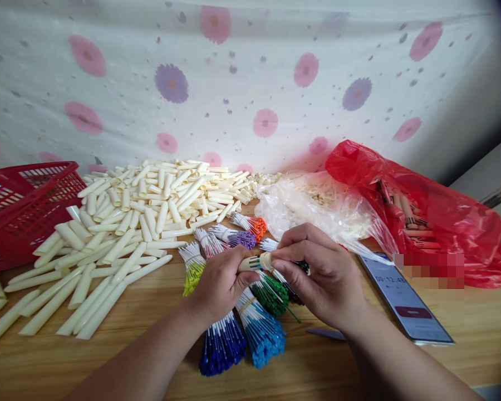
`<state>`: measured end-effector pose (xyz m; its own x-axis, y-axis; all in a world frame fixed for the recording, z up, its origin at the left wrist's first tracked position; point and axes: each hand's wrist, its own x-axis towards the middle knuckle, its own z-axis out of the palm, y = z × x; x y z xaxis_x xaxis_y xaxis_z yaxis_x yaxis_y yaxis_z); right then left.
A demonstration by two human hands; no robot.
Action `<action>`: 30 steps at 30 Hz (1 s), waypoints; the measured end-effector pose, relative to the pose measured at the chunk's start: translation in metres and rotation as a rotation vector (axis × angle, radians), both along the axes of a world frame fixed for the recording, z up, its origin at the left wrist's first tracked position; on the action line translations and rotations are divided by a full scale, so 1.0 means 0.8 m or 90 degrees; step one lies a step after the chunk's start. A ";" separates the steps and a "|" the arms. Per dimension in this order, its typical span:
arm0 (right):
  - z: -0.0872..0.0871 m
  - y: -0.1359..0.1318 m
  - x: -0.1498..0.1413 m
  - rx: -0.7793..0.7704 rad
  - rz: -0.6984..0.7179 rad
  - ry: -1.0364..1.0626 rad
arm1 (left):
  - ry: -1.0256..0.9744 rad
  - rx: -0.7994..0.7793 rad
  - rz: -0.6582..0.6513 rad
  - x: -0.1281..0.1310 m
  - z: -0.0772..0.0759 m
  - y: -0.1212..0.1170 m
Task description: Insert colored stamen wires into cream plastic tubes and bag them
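"Where's the cream pen barrel [250, 263]?"
"Between the fingers: left hand [221, 281] clamped round it, right hand [323, 273] pinching its end."
"And beyond them?"
"Bundled coloured refills [263, 329] beneath the fingers, then cream tubes [162, 203] heaped farther off, leftward."

phone screen [407, 295]: reads 00:12:4, last digit unclear
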<state>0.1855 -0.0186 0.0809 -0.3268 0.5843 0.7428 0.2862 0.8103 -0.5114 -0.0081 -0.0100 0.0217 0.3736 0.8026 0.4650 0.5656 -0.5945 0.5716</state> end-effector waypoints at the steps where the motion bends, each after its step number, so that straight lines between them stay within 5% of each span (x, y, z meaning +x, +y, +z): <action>1: -0.001 0.000 -0.001 -0.001 0.003 0.001 | 0.006 0.008 0.006 0.000 0.001 -0.001; 11: -0.011 0.016 0.001 -0.118 0.086 0.040 | 0.065 -0.039 0.065 0.007 0.009 -0.014; 22: -0.037 0.028 -0.012 -0.355 0.127 0.240 | -0.211 -0.301 -0.045 0.023 0.018 -0.019; 30: -0.046 0.030 -0.032 -0.505 0.194 0.359 | -0.236 -0.328 -0.045 0.028 0.014 -0.017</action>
